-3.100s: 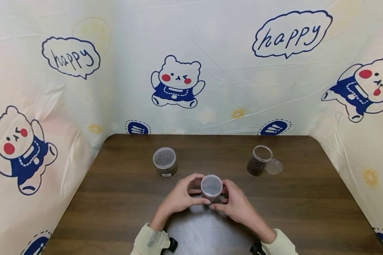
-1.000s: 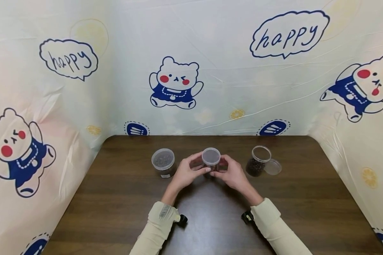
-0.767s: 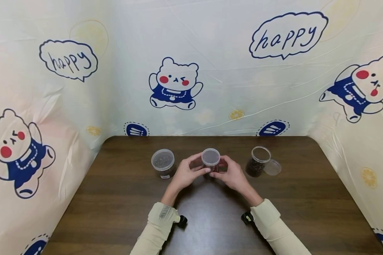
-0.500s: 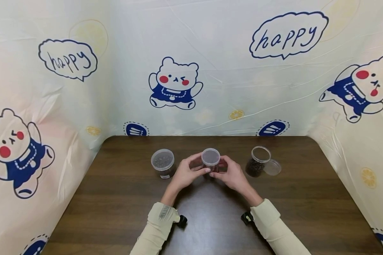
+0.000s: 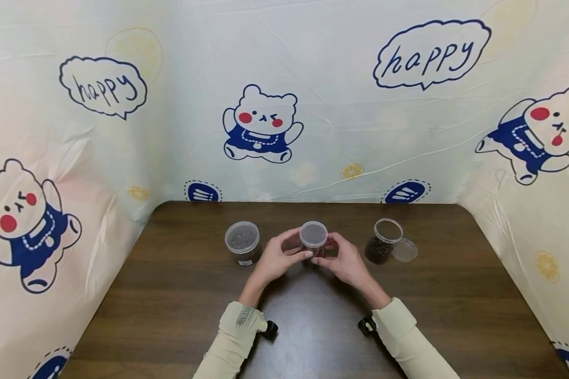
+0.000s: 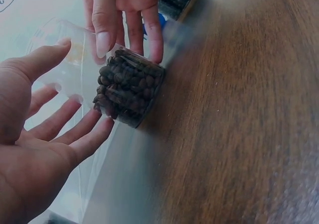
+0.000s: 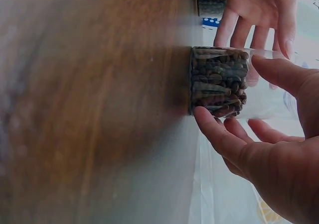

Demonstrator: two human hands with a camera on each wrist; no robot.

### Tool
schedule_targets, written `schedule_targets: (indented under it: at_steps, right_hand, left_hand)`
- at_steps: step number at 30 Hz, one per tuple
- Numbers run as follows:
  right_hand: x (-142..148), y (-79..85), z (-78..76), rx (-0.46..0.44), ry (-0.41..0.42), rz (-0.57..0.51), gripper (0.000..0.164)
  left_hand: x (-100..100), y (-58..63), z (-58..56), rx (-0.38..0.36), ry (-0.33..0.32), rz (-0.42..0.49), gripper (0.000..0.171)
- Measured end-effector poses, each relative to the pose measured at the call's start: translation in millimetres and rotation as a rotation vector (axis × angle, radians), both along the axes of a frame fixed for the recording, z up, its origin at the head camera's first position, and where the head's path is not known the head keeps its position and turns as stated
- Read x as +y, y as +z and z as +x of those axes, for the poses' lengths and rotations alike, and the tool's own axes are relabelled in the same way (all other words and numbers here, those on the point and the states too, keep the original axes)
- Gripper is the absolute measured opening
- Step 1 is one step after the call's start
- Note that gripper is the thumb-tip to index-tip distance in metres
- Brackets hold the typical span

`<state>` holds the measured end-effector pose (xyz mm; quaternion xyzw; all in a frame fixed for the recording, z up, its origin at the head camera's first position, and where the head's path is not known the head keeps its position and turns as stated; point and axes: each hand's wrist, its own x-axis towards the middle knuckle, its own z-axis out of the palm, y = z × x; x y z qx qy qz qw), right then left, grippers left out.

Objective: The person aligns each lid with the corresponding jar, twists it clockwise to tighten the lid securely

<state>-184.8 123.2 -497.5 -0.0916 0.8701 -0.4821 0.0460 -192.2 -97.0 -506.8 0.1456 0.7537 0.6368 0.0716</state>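
Observation:
A clear lidded jar (image 5: 313, 234) stands upright on the table in the head view, between two other jars. My left hand (image 5: 277, 258) holds its left side, thumb across the front. My right hand (image 5: 345, 259) grips the opposite side, its thumb tip close to the left one. In the left wrist view, dark brown beans (image 6: 130, 87), like coffee beans, fill the lower part of the jar, its base down at the tabletop. The right wrist view shows the same beans (image 7: 219, 82) behind the clear wall, fingers around both sides.
Left of my hands stands a wider lidded jar (image 5: 243, 243) of dark contents. An uncovered jar (image 5: 381, 247) with dark beans is to the right, a clear round lid (image 5: 405, 250) beside it. A printed cloth (image 5: 341, 126) hangs behind the brown table (image 5: 180, 316).
Both hands have carried the lidded jar away from me, toward the back of the table, level with the other two jars. Over the last second, hands and jar stay nearly still.

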Motion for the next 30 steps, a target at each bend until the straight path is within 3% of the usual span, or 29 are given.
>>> schedule_targets:
  at_steps: [11, 19, 26, 30]
  right_hand:
    - [1, -0.3, 1.0, -0.016, 0.015, -0.081, 0.065]
    - [6, 16.9, 8.7, -0.017, 0.015, -0.061, 0.072]
    - [16, 40.2, 21.8, 0.052, 0.049, 0.039, 0.076]
    - [24, 51.0, 30.3, 0.102, 0.051, 0.041, 0.075]
  left_hand:
    - [1, 5.9, 2.1, 0.031, 0.01, -0.015, 0.072]
    - [10, 28.2, 7.0, 0.1, 0.099, -0.055, 0.078]
    - [19, 53.4, 12.6, 0.242, 0.161, -0.17, 0.079]
    - [24, 64.1, 13.6, 0.339, 0.17, -0.2, 0.077]
